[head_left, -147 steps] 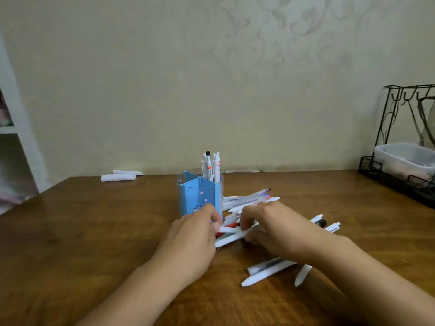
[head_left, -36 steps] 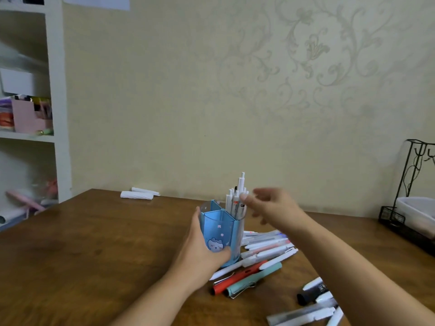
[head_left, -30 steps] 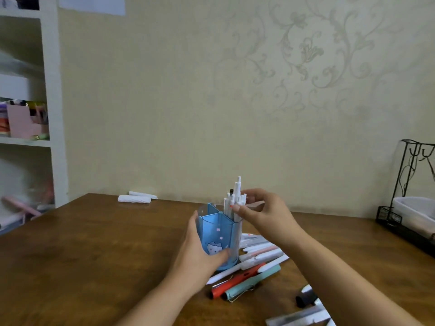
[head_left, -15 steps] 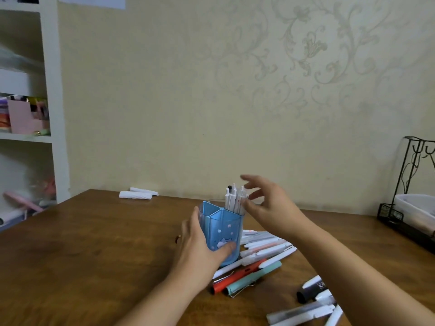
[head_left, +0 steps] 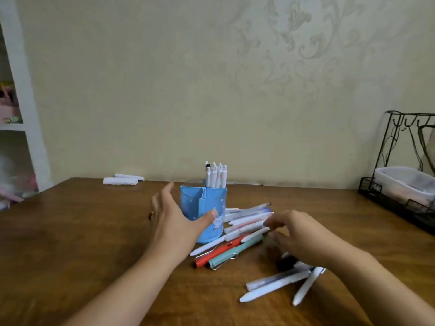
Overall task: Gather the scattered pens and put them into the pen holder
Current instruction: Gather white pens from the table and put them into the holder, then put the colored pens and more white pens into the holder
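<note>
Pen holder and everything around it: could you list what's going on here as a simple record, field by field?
holder: blue pen holder, upright on the wooden table
in holder: a bunch of white pens standing in a rear compartment
still loose: pile of pens right of the holder, a red pen and green pen in front, more white pens nearer the camera
left hand: open, thumb against the holder's front
right hand: open, over the pile, holding nothing
task: not finished

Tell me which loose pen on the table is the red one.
The red pen lies just in front of the blue pen holder, side by side with a mint-green pen. The other loose pens are mostly white.
</note>
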